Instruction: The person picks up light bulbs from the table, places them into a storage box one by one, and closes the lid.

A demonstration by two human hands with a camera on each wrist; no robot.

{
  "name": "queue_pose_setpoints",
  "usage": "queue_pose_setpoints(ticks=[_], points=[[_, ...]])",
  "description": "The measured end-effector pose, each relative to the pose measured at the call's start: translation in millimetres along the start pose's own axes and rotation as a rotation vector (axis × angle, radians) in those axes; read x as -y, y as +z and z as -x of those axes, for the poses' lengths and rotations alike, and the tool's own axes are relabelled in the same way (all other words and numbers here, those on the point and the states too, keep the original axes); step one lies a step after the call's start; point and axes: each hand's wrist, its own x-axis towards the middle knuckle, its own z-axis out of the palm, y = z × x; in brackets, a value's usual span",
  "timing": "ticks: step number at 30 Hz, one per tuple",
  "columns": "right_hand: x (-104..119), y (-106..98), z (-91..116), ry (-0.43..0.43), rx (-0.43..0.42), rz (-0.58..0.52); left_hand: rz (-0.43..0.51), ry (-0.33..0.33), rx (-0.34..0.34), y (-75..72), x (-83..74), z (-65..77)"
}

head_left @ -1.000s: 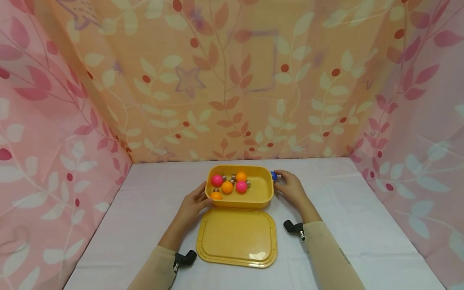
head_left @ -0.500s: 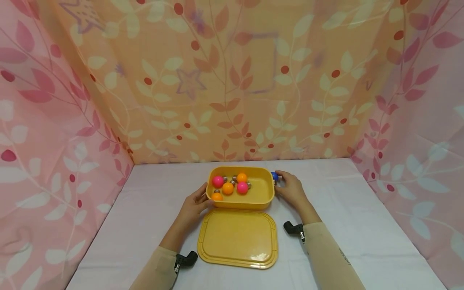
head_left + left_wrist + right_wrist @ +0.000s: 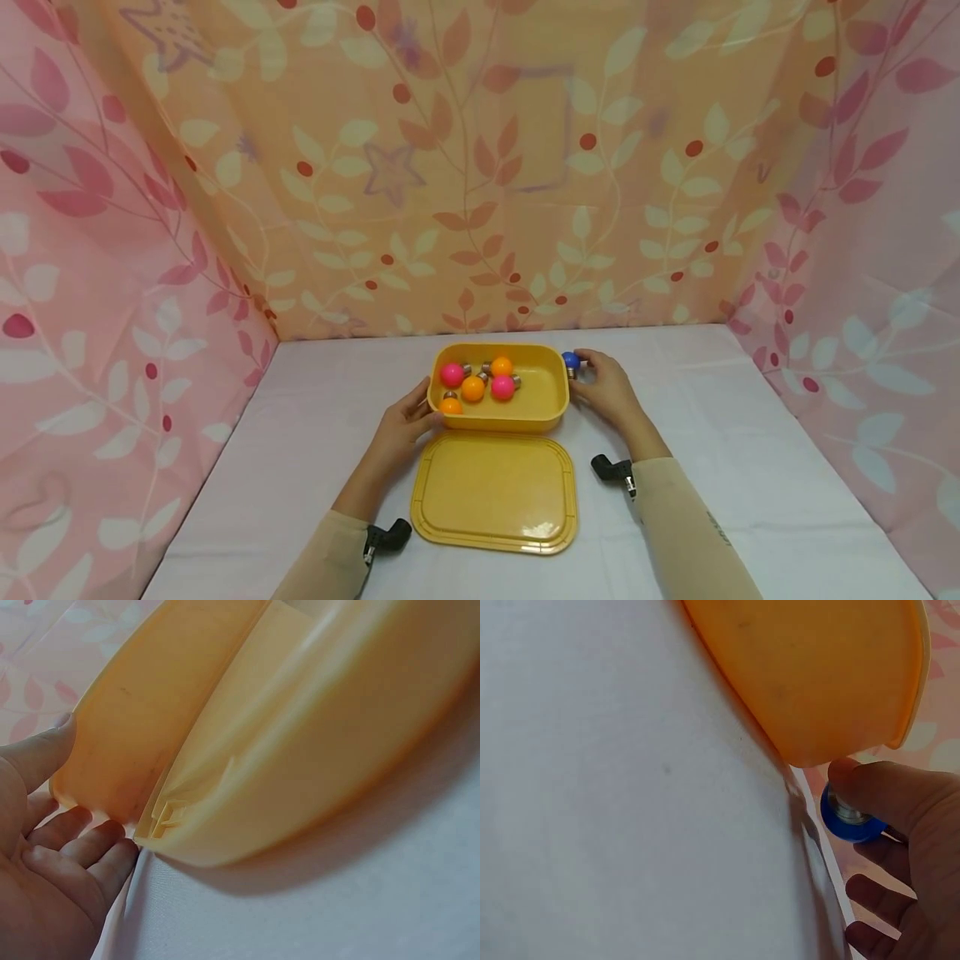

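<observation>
A yellow plastic box (image 3: 536, 392) stands open on the table, with two pink bulbs (image 3: 452, 375) and three orange bulbs (image 3: 473, 389) lying toward its left side; all have metal screw bases. My left hand (image 3: 405, 421) holds the box's near left corner, thumb toward the front and fingers at the left end. Just outside the right end, my right hand (image 3: 607, 387) pinches a small blue bulb (image 3: 572, 361) with thumb and fingertips. In the right wrist view its metal base (image 3: 845, 808) shows beside the thumb, while the other fingers are loosely bent.
A flat yellow lid (image 3: 495, 492) lies in front of the box. White cloth (image 3: 750, 467) covers the table. Patterned curtains (image 3: 480, 167) enclose the back and both sides. Each sleeve has a black wrist camera (image 3: 390, 536) mounted on it.
My right hand has shifted slightly right with the blue bulb, and more of the bulb and its metal base now shows. The left hand and the box have barely moved.
</observation>
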Motion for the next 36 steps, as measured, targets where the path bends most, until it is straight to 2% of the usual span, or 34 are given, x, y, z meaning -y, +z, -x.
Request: queue_pose_setpoints(ticks=[14, 26, 36], points=[[8.4, -22.5, 5.1, 0.038, -0.043, -0.047, -0.009, 0.005, -0.007, 0.9, 0.6, -0.8], [34.9, -44.7, 3.7, -0.046, -0.116, -0.04, -0.005, 0.005, -0.001, 0.1, 0.4, 0.7], [56.6, -51.3, 10.4, -0.085, -0.113, -0.039, 0.012, 0.02, 0.003, 0.6, 0.3, 0.4]])
